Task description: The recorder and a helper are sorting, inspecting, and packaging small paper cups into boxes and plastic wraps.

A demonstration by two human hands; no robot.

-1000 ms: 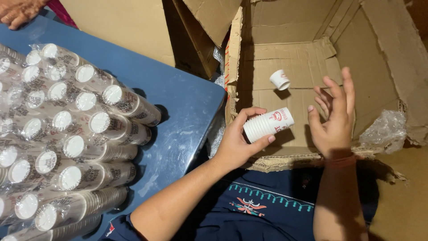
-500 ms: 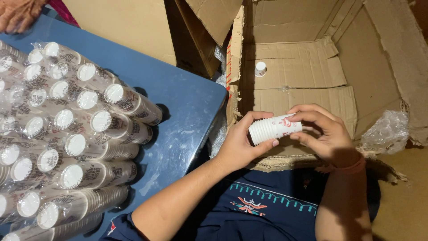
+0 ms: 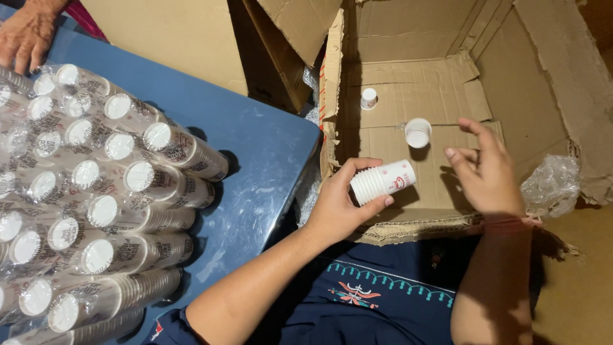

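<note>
My left hand grips a short stack of white paper cups, held sideways over the near edge of a large open cardboard box. My right hand hovers just right of the stack with fingers spread, holding nothing. One loose white cup is in the air or on the box bottom just beyond the stack. Another small cup rests farther back inside the box.
A blue table on my left carries several plastic-wrapped sleeves of paper cups piled on their sides. Another person's hand rests on the pile at top left. Crumpled clear plastic lies at the box's right side.
My right hand came onto the stack, pulled off a cup and let it go into the box; it now stands apart from the stack. A second loose cup now lies in the box.
</note>
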